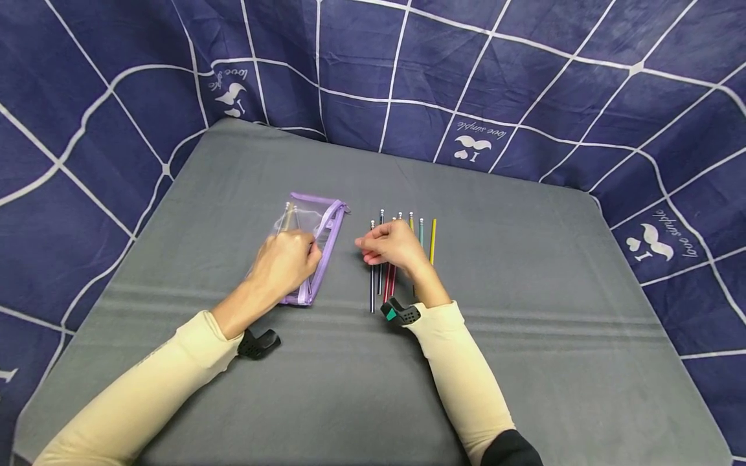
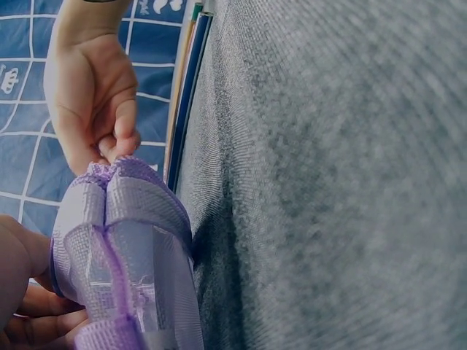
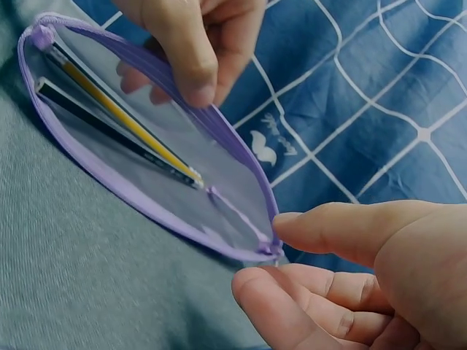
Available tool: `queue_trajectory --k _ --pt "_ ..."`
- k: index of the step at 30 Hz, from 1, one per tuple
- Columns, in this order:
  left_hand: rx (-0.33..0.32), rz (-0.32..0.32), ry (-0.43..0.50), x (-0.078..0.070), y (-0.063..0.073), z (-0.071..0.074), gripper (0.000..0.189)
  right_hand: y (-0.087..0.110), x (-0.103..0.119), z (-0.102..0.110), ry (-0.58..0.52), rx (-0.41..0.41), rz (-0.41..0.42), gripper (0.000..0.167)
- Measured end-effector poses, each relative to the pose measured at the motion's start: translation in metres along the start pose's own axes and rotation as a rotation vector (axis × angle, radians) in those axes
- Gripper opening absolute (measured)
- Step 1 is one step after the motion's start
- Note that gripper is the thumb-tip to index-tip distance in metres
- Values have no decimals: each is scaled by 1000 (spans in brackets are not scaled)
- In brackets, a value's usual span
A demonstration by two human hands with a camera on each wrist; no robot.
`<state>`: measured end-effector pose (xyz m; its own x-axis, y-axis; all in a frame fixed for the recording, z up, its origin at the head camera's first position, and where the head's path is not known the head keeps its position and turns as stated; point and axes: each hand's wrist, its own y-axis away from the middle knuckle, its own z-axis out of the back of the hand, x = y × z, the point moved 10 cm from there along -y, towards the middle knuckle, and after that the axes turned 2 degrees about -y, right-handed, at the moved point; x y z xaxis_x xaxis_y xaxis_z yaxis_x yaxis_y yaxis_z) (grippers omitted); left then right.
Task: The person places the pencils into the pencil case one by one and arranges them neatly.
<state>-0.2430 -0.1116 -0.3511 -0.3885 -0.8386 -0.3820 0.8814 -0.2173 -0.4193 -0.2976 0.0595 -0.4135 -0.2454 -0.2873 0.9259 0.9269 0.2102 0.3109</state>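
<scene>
A clear pouch with purple zip edging (image 1: 329,249) lies left of the middle of the grey surface. My left hand (image 1: 287,260) pinches its edge between thumb and fingers. In the right wrist view, the pouch's mouth (image 3: 244,149) gapes, and a yellow pencil (image 3: 124,117) and a dark pencil (image 3: 109,131) lie inside. My right hand (image 1: 396,246) hovers above several loose pencils (image 1: 372,278), its fingertips a little apart from the pouch in the head view. Thumb and fingers of the right hand (image 3: 365,270) are spread slightly, with nothing seen between them.
Loose pencils lie side by side, including a yellow pencil (image 1: 433,239) at the right end and red ones (image 1: 389,285) under the right hand. Grey cloth (image 1: 553,291) covers the surface. Blue checked fabric (image 1: 437,71) rises behind and at both sides.
</scene>
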Motion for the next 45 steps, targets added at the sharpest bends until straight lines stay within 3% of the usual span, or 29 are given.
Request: queue_trajectory --k 18,40,45 --pt "17 -18 -8 -4 6 -6 24 13 -20 52 -11 -78 11 18" --pt "25 9 4 4 -2 -2 20 13 -26 120 0 -197 28 24" --pt "20 6 -4 4 -2 -1 22 12 -35 134 -15 -224 -7 28"
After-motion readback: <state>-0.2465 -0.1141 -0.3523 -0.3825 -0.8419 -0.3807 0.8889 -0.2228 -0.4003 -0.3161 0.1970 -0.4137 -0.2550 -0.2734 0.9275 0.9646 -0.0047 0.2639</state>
